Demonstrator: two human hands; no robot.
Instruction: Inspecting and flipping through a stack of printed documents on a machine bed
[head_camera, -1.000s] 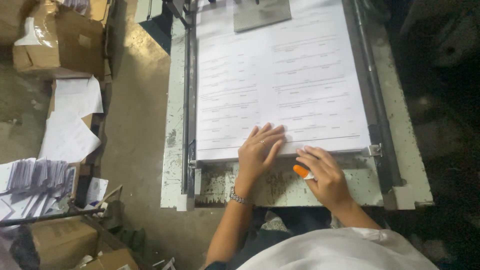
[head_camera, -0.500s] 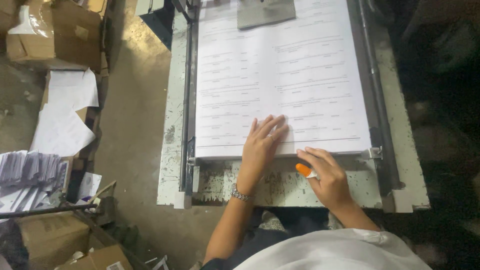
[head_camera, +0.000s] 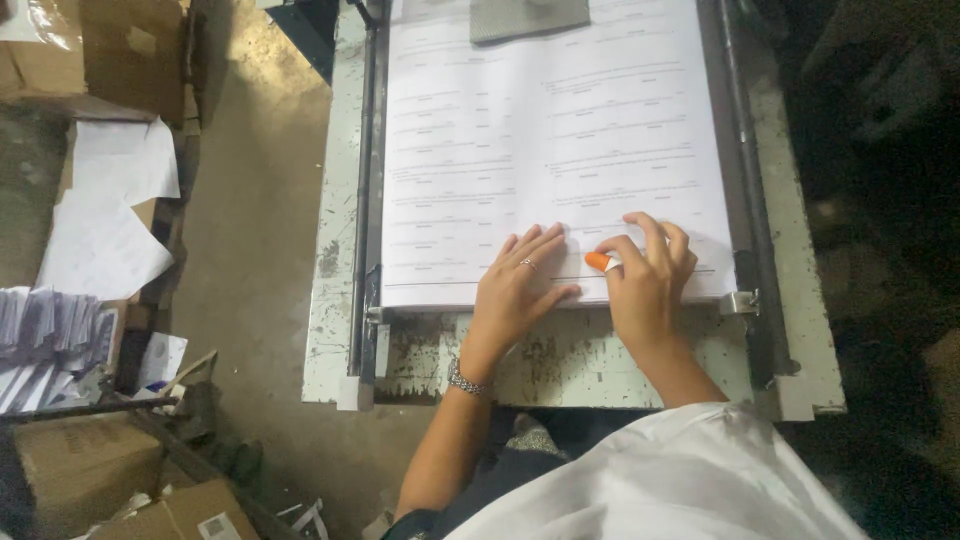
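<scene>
While pressing down on the near margin of the stack of printed sheets (head_camera: 550, 130), spread flat and open: left fingers (head_camera: 540, 245) fanned apart, palm down, gripping nothing, a thin ring (head_camera: 528, 264) on one of them. Seemingly laid so to pin the top sheet and keep it from sliding. Just beside, touching or almost touching: right fingers (head_camera: 668, 238) bent and loosely arched, tips resting on the same sheet, nothing seen pinched between them. Capped on one digit, an orange rubber fingertip cover (head_camera: 597, 261), aimed at the paper close to the left hand (head_camera: 520, 290), probably worn for grip on single sheets.

Outward from there: right hand (head_camera: 645, 290) raised at the knuckles, wrist crossing the front edge of the stack; left wrist straight, carrying a metal bracelet (head_camera: 465, 380), forearm running back and down toward the body. Both arms reaching forward from a white garment (head_camera: 690, 480).

Lying squared on the pale, paint-chipped worktop (head_camera: 560, 360): the stack, hemmed between a dark side rail (head_camera: 362, 200) on the left and a small metal stop (head_camera: 738, 302) at the right front corner, apparently to hold the edges aligned. Resting on the far end, a grey block (head_camera: 528, 15), likely as a weight. Off to the left on the floor: cardboard boxes (head_camera: 100, 50) and loose white paper (head_camera: 110, 210).
</scene>
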